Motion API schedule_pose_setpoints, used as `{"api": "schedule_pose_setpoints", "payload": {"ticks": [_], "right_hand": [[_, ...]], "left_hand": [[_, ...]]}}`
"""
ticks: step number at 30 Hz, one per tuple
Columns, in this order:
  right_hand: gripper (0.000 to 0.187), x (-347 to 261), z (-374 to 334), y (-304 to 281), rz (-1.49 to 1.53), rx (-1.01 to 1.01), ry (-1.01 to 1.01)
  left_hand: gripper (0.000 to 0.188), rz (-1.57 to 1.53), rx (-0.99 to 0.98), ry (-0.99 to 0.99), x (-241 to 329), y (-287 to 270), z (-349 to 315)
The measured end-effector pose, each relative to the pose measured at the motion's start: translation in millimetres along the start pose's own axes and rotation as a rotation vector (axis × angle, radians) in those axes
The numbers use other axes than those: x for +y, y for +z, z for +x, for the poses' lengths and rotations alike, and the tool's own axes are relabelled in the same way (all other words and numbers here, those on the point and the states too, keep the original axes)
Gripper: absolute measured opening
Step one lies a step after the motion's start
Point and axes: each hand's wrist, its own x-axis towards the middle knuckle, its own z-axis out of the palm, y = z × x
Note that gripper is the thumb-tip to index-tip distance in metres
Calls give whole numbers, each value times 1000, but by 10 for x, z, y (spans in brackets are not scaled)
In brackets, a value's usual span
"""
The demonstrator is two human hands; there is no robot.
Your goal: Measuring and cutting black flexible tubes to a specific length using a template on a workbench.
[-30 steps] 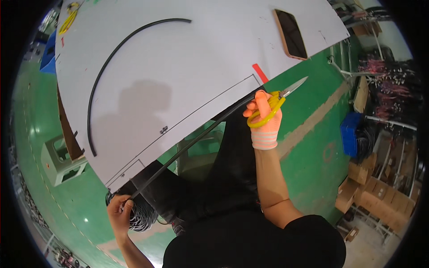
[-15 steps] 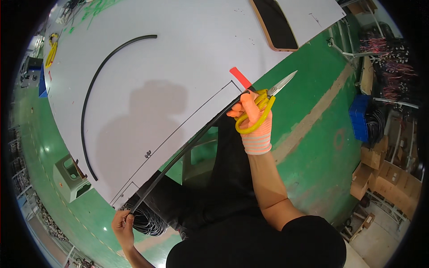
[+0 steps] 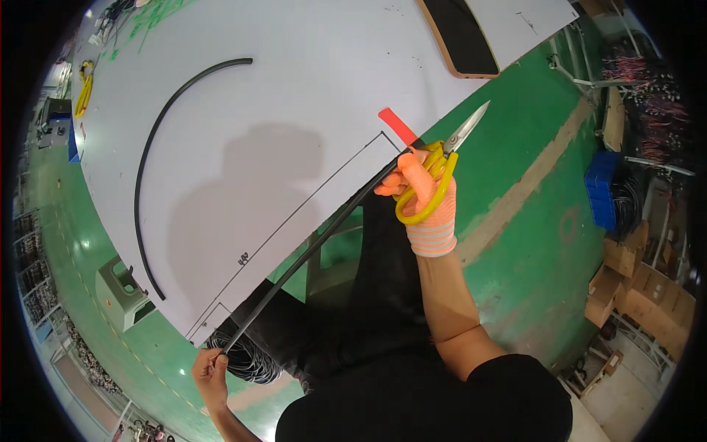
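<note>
A long black tube (image 3: pixel 309 253) is stretched straight along the near edge of the white table (image 3: pixel 353 81). Its lower-left end is pinched between the thumb and fingers of my bare left hand (image 3: pixel 211 374), just off the table's corner. At the upper-right end, my right hand (image 3: pixel 426 195), in an orange striped glove, grips the tube at the table edge. That same hand also carries scissors (image 3: pixel 444 168) with yellow handles, their blades pointing up and away. Beside the tube, a measuring line (image 3: pixel 298 200) is drawn on the tabletop, and a red strip (image 3: pixel 398 124) lies near its right end.
A curved black tube (image 3: pixel 138 177) lies on the table's left side, and a phone (image 3: pixel 464 37) at the far edge. Below the table sits a coil of black cable (image 3: pixel 254 362). A stool (image 3: pixel 121 293) stands at left; a blue crate (image 3: pixel 600 191) and cardboard boxes (image 3: pixel 641 291) are at right.
The view has shifted slightly, so most things sit a little further right in the picture. Both hands keep their hold on the tube, and the scissors stay in my right hand.
</note>
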Motion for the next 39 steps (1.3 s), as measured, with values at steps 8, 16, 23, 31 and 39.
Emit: {"api": "schedule_pose_setpoints", "payload": {"ticks": [8, 16, 23, 31, 39], "right_hand": [[14, -37, 28, -37, -49, -10, -2], [13, -138, 53, -61, -113, -11, 38], [9, 57, 109, 39, -229, -4, 29], [15, -81, 424, -262, -237, -283, -11], [16, -140, 182, -216, -314, -279, -36]], "left_hand": [[19, -85, -24, -60, -52, -11, -1], [14, -69, -17, -105, -43, 31, 21], [7, 123, 55, -31, -126, -172, -56], [13, -33, -56, 128, 61, -574, 273], [15, -54, -85, 202, -84, -522, 208]]}}
